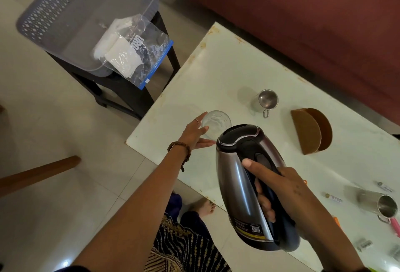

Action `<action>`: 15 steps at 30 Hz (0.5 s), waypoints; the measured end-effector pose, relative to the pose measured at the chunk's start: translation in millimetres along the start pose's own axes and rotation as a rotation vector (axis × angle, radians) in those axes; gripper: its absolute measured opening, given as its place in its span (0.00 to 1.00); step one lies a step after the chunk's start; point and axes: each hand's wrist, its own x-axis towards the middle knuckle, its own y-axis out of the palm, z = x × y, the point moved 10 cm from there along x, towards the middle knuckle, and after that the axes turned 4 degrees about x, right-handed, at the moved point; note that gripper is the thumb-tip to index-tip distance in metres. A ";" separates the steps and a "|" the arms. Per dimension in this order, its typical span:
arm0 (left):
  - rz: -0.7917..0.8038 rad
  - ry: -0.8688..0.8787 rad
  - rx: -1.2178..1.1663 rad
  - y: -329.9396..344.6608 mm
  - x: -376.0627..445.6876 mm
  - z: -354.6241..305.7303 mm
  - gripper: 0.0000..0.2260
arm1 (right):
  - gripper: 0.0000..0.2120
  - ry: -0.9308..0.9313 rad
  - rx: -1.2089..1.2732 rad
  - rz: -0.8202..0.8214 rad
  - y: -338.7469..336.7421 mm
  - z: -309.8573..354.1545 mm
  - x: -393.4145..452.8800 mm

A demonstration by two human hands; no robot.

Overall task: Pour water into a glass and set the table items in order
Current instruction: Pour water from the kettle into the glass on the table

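Observation:
A clear drinking glass [216, 122] stands near the left corner of the white table [220, 72]. My left hand [194, 133] rests against its near side, fingers spread around it. My right hand [279, 191] grips the black handle of a steel electric kettle [242, 176], held in the air above the table's front edge and tilted, its lidded top just right of the glass. No water is seen leaving the spout.
A small steel cup [265, 100] and a brown wooden holder [311, 131] stand farther back. Another steel mug [385, 205] sits at the right edge among small packets. A grey basket [65, 12] with a plastic bag [134, 51] rests on a dark stool at left.

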 end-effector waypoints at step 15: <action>0.031 -0.016 -0.020 2.2 -3.4 -0.7 0.22 | 0.26 -0.006 -0.057 -0.002 -0.7 8.5 -12.9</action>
